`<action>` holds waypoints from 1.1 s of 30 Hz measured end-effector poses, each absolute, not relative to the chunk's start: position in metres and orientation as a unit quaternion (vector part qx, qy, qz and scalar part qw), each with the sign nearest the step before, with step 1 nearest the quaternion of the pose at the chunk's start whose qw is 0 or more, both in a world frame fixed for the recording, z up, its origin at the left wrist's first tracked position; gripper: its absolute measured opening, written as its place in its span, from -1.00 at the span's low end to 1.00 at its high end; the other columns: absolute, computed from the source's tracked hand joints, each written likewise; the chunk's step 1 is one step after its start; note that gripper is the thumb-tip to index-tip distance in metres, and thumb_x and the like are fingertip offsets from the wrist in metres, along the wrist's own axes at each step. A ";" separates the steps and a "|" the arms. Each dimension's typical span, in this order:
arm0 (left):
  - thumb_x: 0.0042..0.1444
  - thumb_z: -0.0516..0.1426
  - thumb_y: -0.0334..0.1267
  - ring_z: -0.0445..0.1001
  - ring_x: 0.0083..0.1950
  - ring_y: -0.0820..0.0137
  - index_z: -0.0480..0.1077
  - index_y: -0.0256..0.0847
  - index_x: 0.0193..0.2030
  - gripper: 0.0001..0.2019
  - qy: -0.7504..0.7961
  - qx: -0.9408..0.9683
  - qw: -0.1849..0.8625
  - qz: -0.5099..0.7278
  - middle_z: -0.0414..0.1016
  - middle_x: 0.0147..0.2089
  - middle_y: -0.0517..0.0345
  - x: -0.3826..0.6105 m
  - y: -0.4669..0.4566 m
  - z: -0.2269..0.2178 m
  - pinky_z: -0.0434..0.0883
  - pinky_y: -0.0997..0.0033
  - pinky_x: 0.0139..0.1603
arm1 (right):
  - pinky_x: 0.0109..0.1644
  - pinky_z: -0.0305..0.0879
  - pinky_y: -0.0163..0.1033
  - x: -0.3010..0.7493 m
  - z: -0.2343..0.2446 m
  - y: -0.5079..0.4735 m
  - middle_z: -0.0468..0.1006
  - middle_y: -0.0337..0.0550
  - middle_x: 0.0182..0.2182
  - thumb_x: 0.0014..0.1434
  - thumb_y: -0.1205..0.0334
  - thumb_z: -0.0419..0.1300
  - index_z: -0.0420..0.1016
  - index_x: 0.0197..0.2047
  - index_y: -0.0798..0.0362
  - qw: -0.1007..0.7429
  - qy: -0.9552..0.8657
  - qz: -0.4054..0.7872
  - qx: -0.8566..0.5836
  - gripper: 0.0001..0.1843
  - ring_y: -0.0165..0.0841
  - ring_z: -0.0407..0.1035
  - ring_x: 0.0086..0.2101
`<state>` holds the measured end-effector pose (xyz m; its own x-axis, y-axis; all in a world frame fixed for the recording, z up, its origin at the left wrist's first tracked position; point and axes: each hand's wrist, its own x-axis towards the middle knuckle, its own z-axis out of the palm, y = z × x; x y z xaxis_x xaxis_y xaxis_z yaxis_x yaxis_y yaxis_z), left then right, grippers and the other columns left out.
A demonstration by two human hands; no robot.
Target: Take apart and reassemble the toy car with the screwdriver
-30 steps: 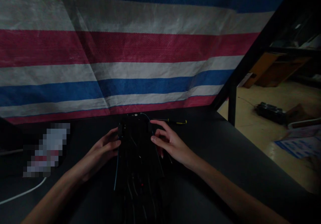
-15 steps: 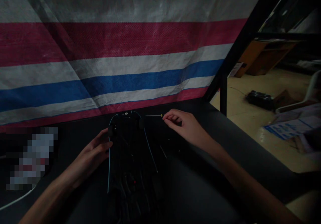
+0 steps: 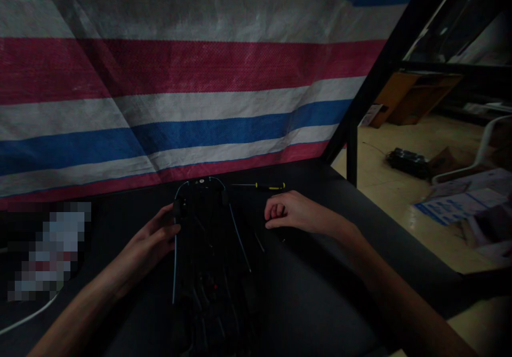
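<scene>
A dark flat assembly with thin blue wires lies on the black table in front of me. My left hand grips its upper left edge, fingers curled around it. My right hand rests on the table to the right of the assembly, fingers curled inward; whether anything is inside them is hidden. A small screwdriver with a black and yellow handle lies just beyond my right hand, apart from it.
A red, white and blue striped tarp hangs behind the table. A white cable runs at the left edge. A black frame post stands at the right, with a floor, boxes and papers beyond.
My right hand left the assembly, reached to the screwdriver, then drew back toward me with fingers curled. The screwdriver stays on the table. My left hand kept its hold.
</scene>
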<state>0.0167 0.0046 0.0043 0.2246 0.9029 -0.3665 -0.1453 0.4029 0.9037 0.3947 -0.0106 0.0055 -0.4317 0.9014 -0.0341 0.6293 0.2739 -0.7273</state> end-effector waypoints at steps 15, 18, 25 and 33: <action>0.06 0.41 -0.24 0.56 0.25 0.11 0.51 0.05 0.17 -0.49 0.458 0.402 0.695 0.381 0.61 0.21 0.11 0.023 0.001 0.013 0.57 0.31 0.08 | -0.21 0.29 -0.26 0.366 0.023 -0.022 0.55 -0.22 -0.33 0.29 0.04 0.30 0.56 -0.19 0.04 0.313 -0.707 0.428 -0.468 -0.77 -0.38 0.42 -0.32; 0.06 0.40 -0.25 0.56 0.24 0.11 0.50 0.04 0.18 -0.49 0.454 0.402 0.697 0.383 0.60 0.22 0.09 0.022 0.001 0.012 0.57 0.29 0.07 | -0.18 0.28 -0.26 0.340 0.024 -0.028 0.55 -0.23 -0.30 0.26 -0.02 0.34 0.58 -0.18 0.03 0.363 -0.669 0.496 -0.417 -0.72 -0.38 0.40 -0.29; 0.13 0.35 -0.28 0.53 0.27 0.10 0.47 0.03 0.21 -0.52 0.457 0.404 0.694 0.383 0.59 0.25 0.07 0.023 -0.001 0.014 0.55 0.25 0.12 | -0.24 0.23 -0.29 0.316 0.011 -0.035 0.50 -0.27 -0.36 0.24 -0.01 0.37 0.60 -0.19 0.04 0.371 -0.654 0.528 -0.395 -0.72 -0.42 0.33 -0.34; 0.14 0.34 -0.28 0.52 0.29 0.07 0.48 0.02 0.19 -0.54 0.443 0.417 0.695 0.384 0.57 0.27 0.07 0.025 -0.001 0.015 0.56 0.25 0.10 | -0.26 0.22 -0.29 0.316 0.012 -0.035 0.48 -0.28 -0.36 0.24 0.00 0.37 0.55 -0.19 0.03 0.378 -0.648 0.532 -0.392 -0.73 -0.43 0.32 -0.36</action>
